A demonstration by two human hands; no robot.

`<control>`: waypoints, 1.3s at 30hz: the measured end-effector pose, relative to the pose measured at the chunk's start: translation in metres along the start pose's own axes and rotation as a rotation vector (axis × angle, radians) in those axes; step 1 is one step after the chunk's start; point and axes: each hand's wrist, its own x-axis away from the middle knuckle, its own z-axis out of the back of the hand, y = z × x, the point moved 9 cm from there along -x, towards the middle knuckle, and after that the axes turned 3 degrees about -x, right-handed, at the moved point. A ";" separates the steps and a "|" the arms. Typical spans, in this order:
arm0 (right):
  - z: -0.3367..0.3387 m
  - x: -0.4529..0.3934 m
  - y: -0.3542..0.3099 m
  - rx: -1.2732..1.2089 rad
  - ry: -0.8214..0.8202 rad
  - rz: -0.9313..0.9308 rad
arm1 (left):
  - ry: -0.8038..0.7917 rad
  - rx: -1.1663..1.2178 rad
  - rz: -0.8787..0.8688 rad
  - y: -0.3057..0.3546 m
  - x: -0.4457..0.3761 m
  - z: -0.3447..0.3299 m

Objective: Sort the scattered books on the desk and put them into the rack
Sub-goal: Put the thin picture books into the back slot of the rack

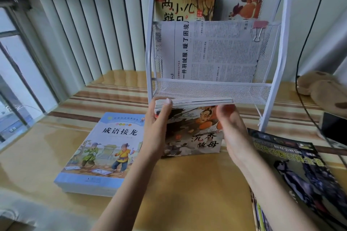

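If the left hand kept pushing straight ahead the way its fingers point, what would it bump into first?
Probably the bottom mesh shelf of the white wire rack. The left hand grips the stack of thin picture books with its fingers pointing up and forward at that shelf, though depth is hard to judge.

We see two bare forearms, with no sleeves, cuffs, watch or bracelet on what shows of them. Our left hand [157, 127] and right hand [232, 129] are ungloved, and we wear no rings on the fingers [167, 102] that show. One short, unpainted fingernail is visible.
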 end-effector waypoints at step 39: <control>0.111 -0.227 -0.277 0.670 0.285 0.752 | -0.247 -0.525 -0.574 0.154 -0.290 -0.183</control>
